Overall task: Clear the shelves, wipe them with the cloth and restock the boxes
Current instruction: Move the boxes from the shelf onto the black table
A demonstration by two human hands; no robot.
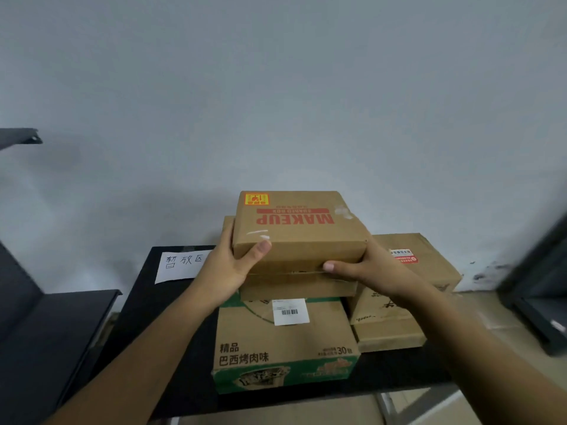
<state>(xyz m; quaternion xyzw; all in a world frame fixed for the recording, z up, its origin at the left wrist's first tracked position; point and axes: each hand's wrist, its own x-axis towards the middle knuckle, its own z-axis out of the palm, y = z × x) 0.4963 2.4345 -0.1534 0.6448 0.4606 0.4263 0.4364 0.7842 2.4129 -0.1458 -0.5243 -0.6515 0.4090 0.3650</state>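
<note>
Brown cardboard fills the middle of the head view. The MAKEUP box point(299, 228) sits at the top of a stack, straight in front of the person, with its long side going from left to right. The left hand point(228, 265) holds its left end, thumb on the front face and fingers round the side. The right hand point(365, 268) holds the right end, thumb pressed low on the front. Both hands grip this one box and are just as near to it. Under it is a flat box point(294, 288), and under that a green and brown box point(285, 348), on the black table point(144, 317). I cannot tell if the top box rests on the flat one or hangs just above it. A red-label box point(429, 271) stands just beside the stack on the right, so there is little room that way. Behind and above is only the grey wall point(276, 87). A dark shelf point(46, 332) shows at the left edge, so I think the box must lift first, then go across.
</note>
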